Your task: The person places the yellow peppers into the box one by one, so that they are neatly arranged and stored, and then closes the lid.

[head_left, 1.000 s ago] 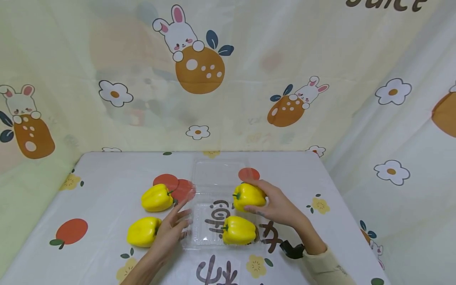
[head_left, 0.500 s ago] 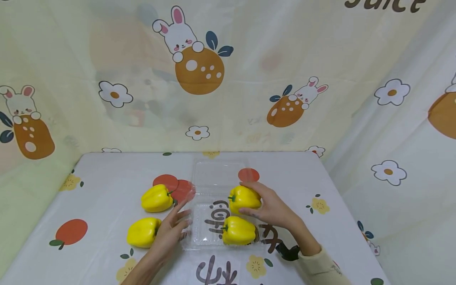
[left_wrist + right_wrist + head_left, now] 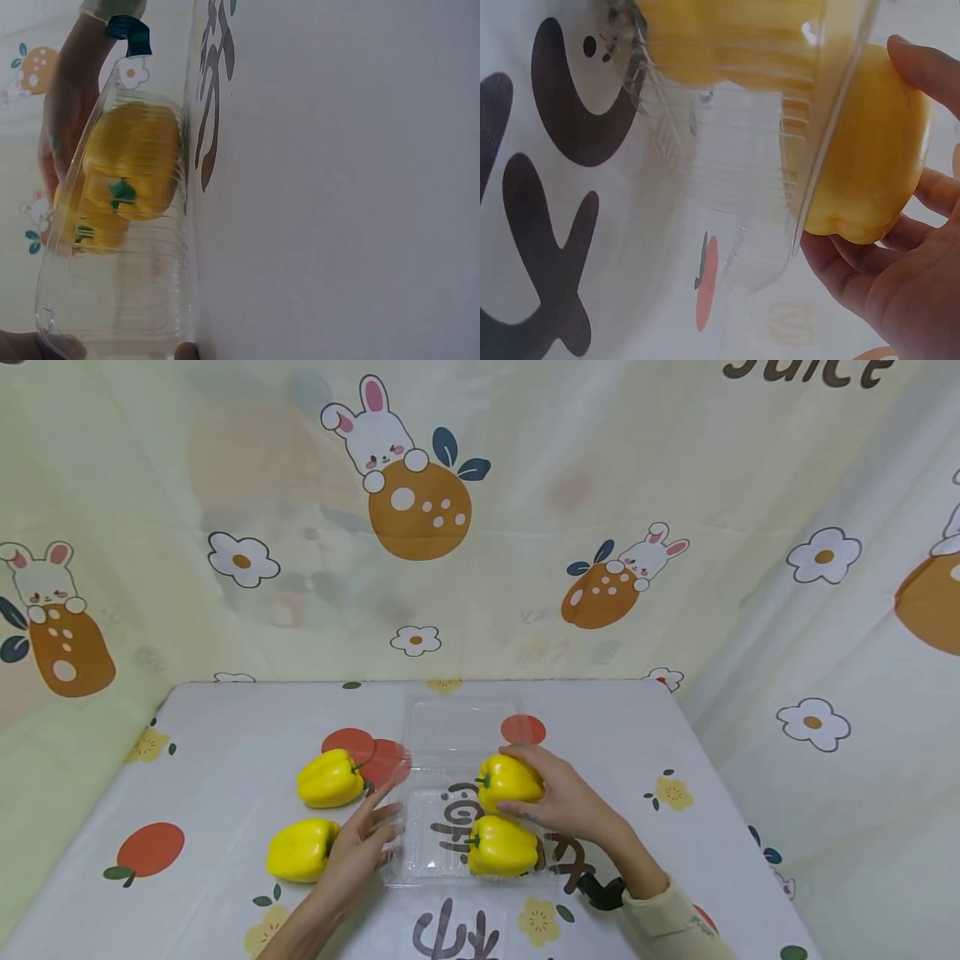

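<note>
In the head view, my right hand point(image 3: 566, 793) grips a yellow bell pepper point(image 3: 508, 781) between thumb and fingers, over the back right part of a clear plastic clamshell box point(image 3: 435, 852). Another yellow pepper point(image 3: 502, 846) lies in the box at the front right. The right wrist view shows the gripped pepper point(image 3: 870, 150) partly above the box's side wall point(image 3: 821, 165). My left hand point(image 3: 360, 843) touches the box's left side, its fingers fairly straight. Fingertips point(image 3: 67, 346) of that hand show at the box wall in the left wrist view.
Two more yellow peppers, one farther back point(image 3: 330, 778) and one nearer point(image 3: 300, 850), lie on the table left of the box. The box's clear lid point(image 3: 465, 724) lies folded back behind it. A printed cloth point(image 3: 615, 718) covers the table, and a patterned curtain point(image 3: 510, 593) hangs behind.
My right hand has shifted left and slightly toward me, carrying the pepper closer to the one at the front of the box. The left hand has stayed put.
</note>
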Tool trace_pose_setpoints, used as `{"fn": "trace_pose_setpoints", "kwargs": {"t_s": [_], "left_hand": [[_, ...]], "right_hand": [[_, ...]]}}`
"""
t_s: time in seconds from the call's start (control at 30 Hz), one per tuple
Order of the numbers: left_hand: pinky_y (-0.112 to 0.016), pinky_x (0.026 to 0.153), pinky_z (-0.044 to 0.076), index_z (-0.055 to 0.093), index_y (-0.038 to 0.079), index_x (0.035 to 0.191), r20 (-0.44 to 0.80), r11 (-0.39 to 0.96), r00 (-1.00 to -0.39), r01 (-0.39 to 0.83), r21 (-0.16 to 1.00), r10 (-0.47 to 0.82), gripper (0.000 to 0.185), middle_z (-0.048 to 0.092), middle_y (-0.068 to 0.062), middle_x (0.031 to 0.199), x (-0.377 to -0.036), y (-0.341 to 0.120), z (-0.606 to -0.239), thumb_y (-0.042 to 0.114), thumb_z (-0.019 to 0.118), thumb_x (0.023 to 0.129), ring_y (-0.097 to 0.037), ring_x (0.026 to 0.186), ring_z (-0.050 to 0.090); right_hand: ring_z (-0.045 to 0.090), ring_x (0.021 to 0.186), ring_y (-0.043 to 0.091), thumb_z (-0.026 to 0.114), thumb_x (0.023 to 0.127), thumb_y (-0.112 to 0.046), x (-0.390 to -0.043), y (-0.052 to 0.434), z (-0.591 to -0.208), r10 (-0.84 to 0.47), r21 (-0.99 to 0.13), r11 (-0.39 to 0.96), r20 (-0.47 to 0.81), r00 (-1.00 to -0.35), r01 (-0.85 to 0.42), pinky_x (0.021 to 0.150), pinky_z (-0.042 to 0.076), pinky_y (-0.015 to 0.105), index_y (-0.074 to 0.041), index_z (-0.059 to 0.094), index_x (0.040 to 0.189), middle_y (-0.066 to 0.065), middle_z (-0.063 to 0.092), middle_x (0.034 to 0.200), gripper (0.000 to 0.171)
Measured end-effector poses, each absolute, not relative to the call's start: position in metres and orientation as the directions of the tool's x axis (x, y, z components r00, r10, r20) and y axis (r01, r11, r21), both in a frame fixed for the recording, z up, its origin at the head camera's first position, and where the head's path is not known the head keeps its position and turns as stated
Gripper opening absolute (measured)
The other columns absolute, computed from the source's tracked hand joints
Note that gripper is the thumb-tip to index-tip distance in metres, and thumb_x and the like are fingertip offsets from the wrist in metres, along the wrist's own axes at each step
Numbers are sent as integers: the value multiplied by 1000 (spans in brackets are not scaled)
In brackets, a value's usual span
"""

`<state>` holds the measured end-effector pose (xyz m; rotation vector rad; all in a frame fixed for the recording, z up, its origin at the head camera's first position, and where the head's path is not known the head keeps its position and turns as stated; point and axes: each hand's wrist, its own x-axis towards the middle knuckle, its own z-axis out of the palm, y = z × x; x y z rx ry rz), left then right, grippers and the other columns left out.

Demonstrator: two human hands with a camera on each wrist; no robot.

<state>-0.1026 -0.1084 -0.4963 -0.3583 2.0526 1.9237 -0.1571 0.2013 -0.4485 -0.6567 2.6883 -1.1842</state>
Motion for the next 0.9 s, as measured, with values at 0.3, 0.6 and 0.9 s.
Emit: {"fn": "trace_pose_setpoints", "kwargs": {"t_s": [0.3,0.6,0.9], "left_hand": [[-40,97,58,37,36,165,-383,61,-923,-381,923,28,66,47,-21,163,-103,-108,-496,13,54,105,-39,137,57],[-37,95,56,37,36,164,-378,61,-925,-375,925,32,66,47,-21,162,-102,-108,-497,13,54,105,-39,136,57],[-40,96,58,37,35,165,-373,74,-927,-371,926,26,66,48,-21,162,-102,-109,-499,13,54,105,-37,135,58]], "right_hand": [[62,115,20,87,88,-37,-159,197,-454,-453,-717,607,40,-891,-341,103,59,44,-20,52,152,2,61,147,75],[59,111,18,87,88,-40,-159,193,-458,-441,-687,646,19,-897,-332,99,58,39,-21,53,153,0,62,140,76],[57,113,19,87,88,-41,-160,192,-459,-437,-668,667,6,-899,-329,99,57,41,-20,53,153,2,62,143,76]]}}
